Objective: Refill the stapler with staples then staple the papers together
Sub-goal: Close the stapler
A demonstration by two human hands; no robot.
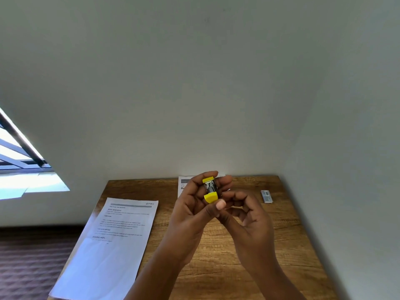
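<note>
Both hands round ylw stapler

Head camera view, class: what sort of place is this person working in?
Probably a room at home or a small office: a wooden desk against a plain wall, printed papers on it, a window at left, patterned carpet below.

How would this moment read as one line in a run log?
stage: refilling | left hand: holds stapler | right hand: touching stapler | staple box: on table | papers: unstapled

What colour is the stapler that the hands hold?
Yellow, with a silver metal middle; the stapler shows best in the head view.
</note>
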